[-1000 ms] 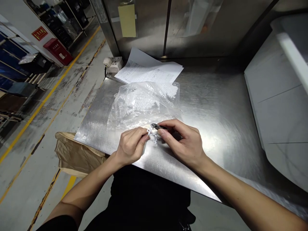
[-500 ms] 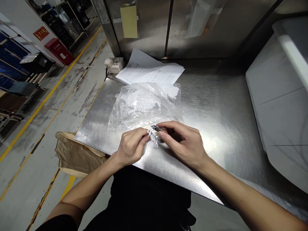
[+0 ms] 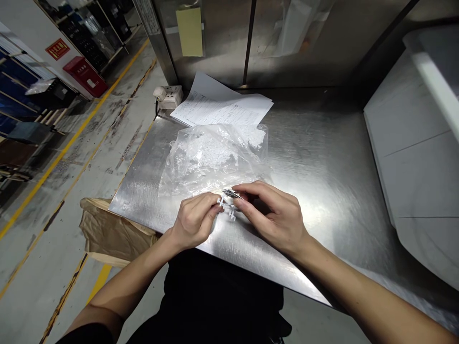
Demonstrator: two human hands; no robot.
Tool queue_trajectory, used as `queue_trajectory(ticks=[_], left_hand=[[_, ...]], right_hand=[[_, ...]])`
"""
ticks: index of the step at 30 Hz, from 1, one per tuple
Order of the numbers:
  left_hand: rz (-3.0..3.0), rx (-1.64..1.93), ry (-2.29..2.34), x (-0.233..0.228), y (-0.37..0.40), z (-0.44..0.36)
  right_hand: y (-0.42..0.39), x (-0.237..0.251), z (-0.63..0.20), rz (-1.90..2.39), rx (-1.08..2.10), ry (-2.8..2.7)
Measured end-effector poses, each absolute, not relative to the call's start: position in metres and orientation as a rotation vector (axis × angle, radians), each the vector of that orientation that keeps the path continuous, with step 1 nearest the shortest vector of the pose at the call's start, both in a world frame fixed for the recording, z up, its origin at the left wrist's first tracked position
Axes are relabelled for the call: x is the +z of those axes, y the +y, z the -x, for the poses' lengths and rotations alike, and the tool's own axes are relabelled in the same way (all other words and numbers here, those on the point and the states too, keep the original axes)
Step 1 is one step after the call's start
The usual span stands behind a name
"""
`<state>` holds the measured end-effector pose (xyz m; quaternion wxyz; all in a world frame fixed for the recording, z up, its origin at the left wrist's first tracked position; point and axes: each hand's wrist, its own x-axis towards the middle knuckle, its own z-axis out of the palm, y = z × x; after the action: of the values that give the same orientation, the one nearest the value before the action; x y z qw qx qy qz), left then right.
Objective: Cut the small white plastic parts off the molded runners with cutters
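Observation:
My left hand (image 3: 196, 219) is closed, pinching a small white branched plastic piece (image 3: 231, 215) between thumb and fingertips. Its knobbed ends stick out to the right. Between the thumb and fingers of my right hand (image 3: 274, 212) is a small shiny metal nail clipper (image 3: 231, 193), its tip pointing left at the white piece. Whether the clipper's jaws touch the plastic is too small to tell. Just beyond both hands lies a clear plastic bag (image 3: 211, 153) full of small white bits.
Printed papers (image 3: 225, 105) lie behind the bag on the steel table (image 3: 315, 157), beside a white power socket (image 3: 171, 97). A large grey panel (image 3: 423, 143) stands at the right. An open brown paper bag (image 3: 114, 234) is below the table's left edge.
The clipper has turned slightly, and its tip now lies nearer the upper end of the white piece. Both hands stay almost in place.

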<state>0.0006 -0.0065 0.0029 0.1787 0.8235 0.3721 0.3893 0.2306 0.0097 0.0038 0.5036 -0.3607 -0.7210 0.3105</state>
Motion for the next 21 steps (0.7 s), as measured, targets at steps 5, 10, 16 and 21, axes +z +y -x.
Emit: queue_trajectory(ticks=[5, 10, 16, 21], left_hand=[[-2.375, 1.105, 1.022, 0.0027, -0.0055, -0.0016], [-2.426, 1.123, 1.008, -0.0002, -0.0053, -0.0022], [-2.433, 1.125, 1.001, -0.0029, -0.0056, -0.0016], [-2.414, 1.102, 1.014, 0.0006, -0.0048, -0.0021]], right_hand=[[0.0106, 0.0032, -0.2309, 0.971, 0.864, -1.714], [0.0109, 0.0052, -0.2319, 0.939, 0.817, -1.755], [0.0095, 0.0021, -0.2299, 0.883, 0.718, -1.773], [0.0087, -0.0007, -0.2284, 0.927, 0.765, -1.74]])
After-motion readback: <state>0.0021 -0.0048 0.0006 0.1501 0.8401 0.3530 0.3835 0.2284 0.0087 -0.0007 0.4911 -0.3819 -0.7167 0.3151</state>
